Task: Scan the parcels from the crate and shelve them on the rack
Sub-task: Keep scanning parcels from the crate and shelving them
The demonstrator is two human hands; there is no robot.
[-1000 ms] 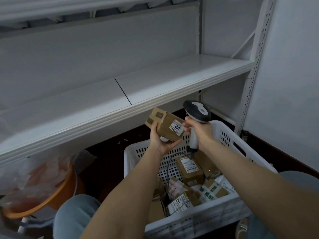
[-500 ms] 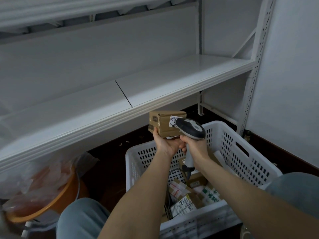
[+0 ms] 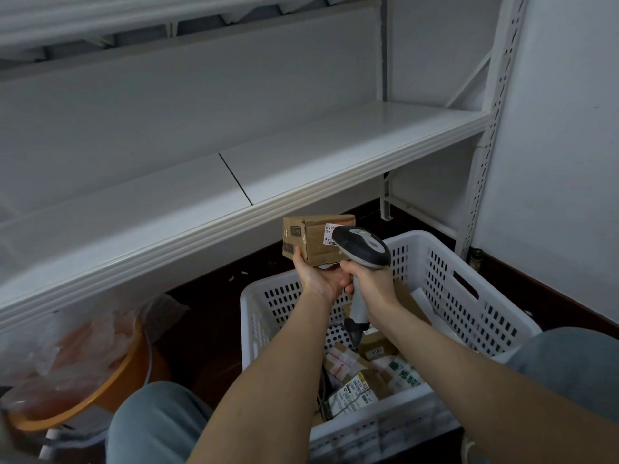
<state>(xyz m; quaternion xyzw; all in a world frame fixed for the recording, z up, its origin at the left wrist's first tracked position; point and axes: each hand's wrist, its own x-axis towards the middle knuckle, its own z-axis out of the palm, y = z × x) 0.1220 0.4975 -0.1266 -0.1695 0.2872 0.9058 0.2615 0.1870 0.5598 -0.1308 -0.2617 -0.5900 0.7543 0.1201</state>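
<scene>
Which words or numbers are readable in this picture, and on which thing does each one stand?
"27-4": white label on the cardboard box in the left hand.
Other print on that label: too small.
Labels on parcels in the crate: blurred, unreadable.
Scanner: nothing readable.

A plain white wall (image 3: 562,162) meets a dark floor (image 3: 207,313), where an orange basin (image 3: 130,360) holds crumpled clear plastic (image 3: 60,349).

Bare forearms (image 3: 268,380); faded blue-grey trousers (image 3: 157,426) cover both knees.
</scene>
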